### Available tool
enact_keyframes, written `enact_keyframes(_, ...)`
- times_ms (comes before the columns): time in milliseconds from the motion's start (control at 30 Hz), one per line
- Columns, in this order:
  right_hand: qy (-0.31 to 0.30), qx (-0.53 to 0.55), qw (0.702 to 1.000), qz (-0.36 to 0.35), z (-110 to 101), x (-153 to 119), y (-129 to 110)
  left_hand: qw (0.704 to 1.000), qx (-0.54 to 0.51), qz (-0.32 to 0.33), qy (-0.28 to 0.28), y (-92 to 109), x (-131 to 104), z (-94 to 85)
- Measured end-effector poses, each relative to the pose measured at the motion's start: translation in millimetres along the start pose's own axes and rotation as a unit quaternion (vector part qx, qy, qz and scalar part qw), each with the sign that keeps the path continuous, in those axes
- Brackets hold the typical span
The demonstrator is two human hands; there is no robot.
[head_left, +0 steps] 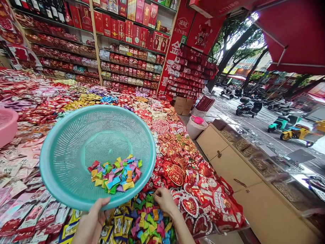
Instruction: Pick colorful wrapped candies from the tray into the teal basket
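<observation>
My left hand point(93, 219) grips the near rim of a round turquoise plastic basket point(70, 168), its thumb over the edge. The basket is tilted towards me, and colourful wrapped candies point(118, 174) lie gathered in its lower part. Just right of the basket, my right hand point(163, 200) reaches down to a pile of similar bright candies point(150, 224). Its fingers are curled at the pile's far edge; what they hold, if anything, is hidden. Yellow-and-blue packets point(120, 225) lie between the two hands, partly under the basket.
Red heart-decorated packets point(199, 205) lie to the right, white and pink sachets point(39, 217) to the left. A pink basket point(2, 129) stands at the left edge. Stocked shelves point(128, 46) line the back. Beige cabinets point(237, 178) run along the right, beside a street with parked scooters.
</observation>
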State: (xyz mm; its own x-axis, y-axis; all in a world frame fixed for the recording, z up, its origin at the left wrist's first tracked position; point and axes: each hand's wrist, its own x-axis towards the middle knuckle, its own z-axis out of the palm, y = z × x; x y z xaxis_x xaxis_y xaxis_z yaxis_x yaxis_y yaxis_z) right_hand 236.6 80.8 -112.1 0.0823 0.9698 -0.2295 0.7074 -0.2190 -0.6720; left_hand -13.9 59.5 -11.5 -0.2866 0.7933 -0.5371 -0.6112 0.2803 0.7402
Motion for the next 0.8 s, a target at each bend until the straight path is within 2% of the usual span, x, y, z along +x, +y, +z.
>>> enact_keyframes(67,-0.007,0.025,0.999,-0.019,-16,-2,-8,1.000,-0.001,-0.009,0.007,-2,0,-0.7)
enact_keyframes(267,-0.004,0.133,0.988,-0.074,-81,-11,-41,0.999,0.002,-0.043,0.025,-8,3,-3.9)
enact_keyframes(367,0.029,0.169,0.981,-0.088,-99,-8,-60,0.999,0.002,-0.047,0.026,-13,6,-7.1)
enact_keyframes(467,0.096,0.156,0.978,-0.100,-96,3,-78,0.999,0.003,-0.049,0.001,-17,8,-10.1)
enact_keyframes(600,0.163,0.080,0.979,-0.097,-73,20,-95,0.999,0.000,-0.044,-0.012,-19,7,-10.9)
enact_keyframes(800,0.199,-0.048,0.976,-0.069,-51,31,-102,0.998,0.006,-0.059,-0.011,-15,4,-8.2)
